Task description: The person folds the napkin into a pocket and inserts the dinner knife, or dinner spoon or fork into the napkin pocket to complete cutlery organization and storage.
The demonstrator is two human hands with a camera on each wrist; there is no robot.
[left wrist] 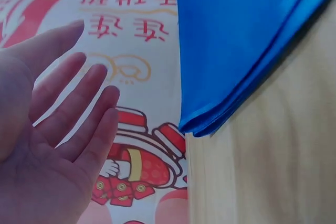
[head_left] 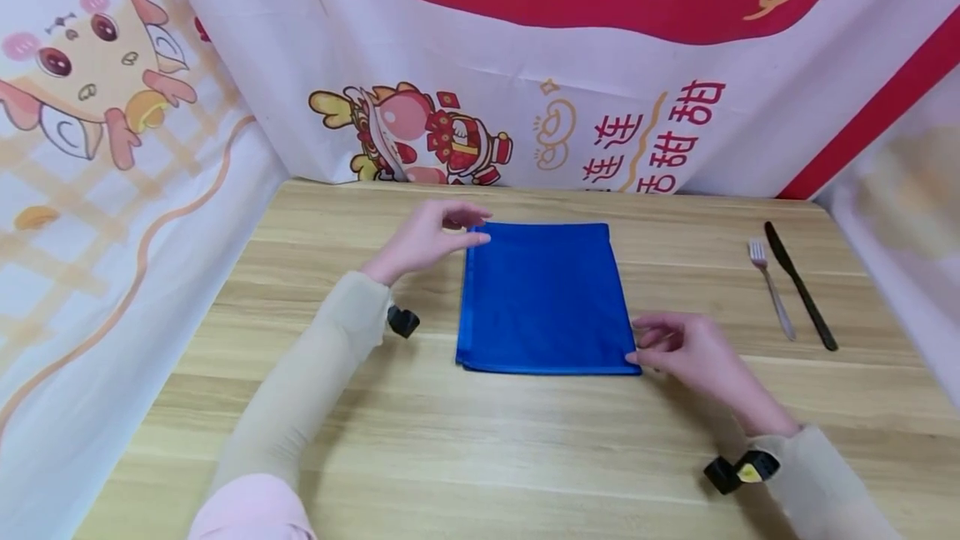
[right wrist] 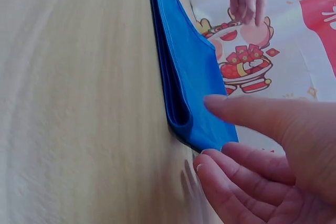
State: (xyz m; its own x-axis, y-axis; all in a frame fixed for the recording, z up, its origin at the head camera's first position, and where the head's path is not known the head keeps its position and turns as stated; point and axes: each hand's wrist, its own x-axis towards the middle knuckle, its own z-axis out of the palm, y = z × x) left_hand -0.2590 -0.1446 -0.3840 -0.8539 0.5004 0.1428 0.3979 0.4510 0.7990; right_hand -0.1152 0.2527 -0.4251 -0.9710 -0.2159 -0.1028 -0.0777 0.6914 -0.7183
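Note:
A folded blue cloth [head_left: 547,298] lies flat on the wooden table, its stacked layers showing along the edge in the right wrist view [right wrist: 181,77]. At its far left corner hovers my left hand [head_left: 435,233], fingers loosely extended; the left wrist view shows this hand [left wrist: 63,114] apart from the cloth [left wrist: 226,51]. Beside the near right corner is my right hand [head_left: 682,350], the thumb over the cloth's edge and the fingers alongside it. Seen from the right wrist, a gap separates thumb and fingers of that hand [right wrist: 273,156], with no pinch on the fabric.
To the right of the cloth, a fork [head_left: 772,290] and a dark knife [head_left: 801,286] lie side by side on the wooden table [head_left: 540,457]. A printed white curtain [head_left: 480,48] hangs along the back edge, and another printed cloth [head_left: 112,215] covers the left side.

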